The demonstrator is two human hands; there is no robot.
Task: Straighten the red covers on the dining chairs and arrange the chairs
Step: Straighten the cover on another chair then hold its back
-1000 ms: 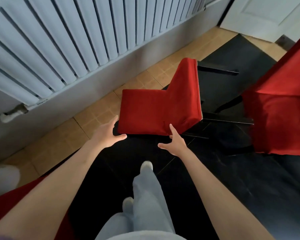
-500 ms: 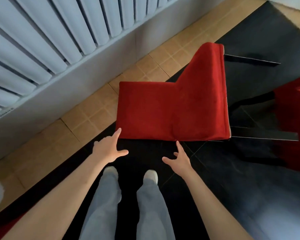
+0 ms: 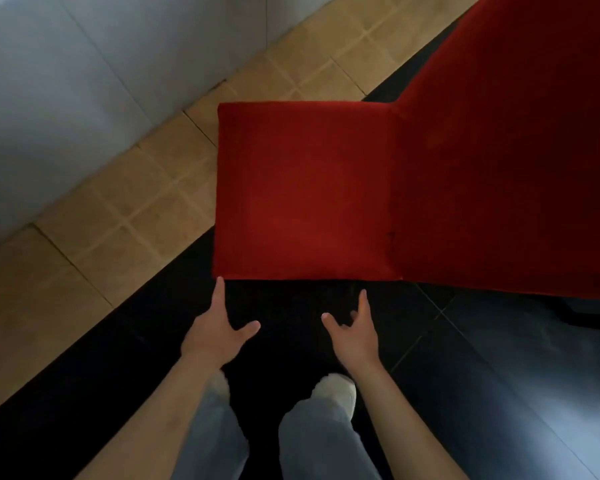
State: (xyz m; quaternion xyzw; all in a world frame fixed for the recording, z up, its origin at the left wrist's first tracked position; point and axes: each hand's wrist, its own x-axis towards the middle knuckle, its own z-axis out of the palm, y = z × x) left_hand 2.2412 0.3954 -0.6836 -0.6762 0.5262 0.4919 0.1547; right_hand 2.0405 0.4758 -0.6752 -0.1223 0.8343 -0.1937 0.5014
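A dining chair in a red cover (image 3: pixel 305 192) lies on its side on the floor in front of me, its back section toward the left and its seat section (image 3: pixel 506 168) spreading to the right. My left hand (image 3: pixel 219 330) is open just below the cover's lower left corner, one fingertip touching or nearly touching the edge. My right hand (image 3: pixel 352 330) is open a little below the cover's lower edge, apart from it. The chair's legs are out of view.
A grey-white wall (image 3: pixel 66 81) runs diagonally along the upper left, bordered by tan floor tiles (image 3: pixel 118 216). Black glossy floor (image 3: pixel 499 375) lies under me and to the right. My feet and light trouser legs (image 3: pixel 312 434) stand just below the hands.
My view has closed in on the chair, so it fills more of the frame. The radiator, the chair legs and the second red chair have left view. Both hands stay open near the cover's lower edge.
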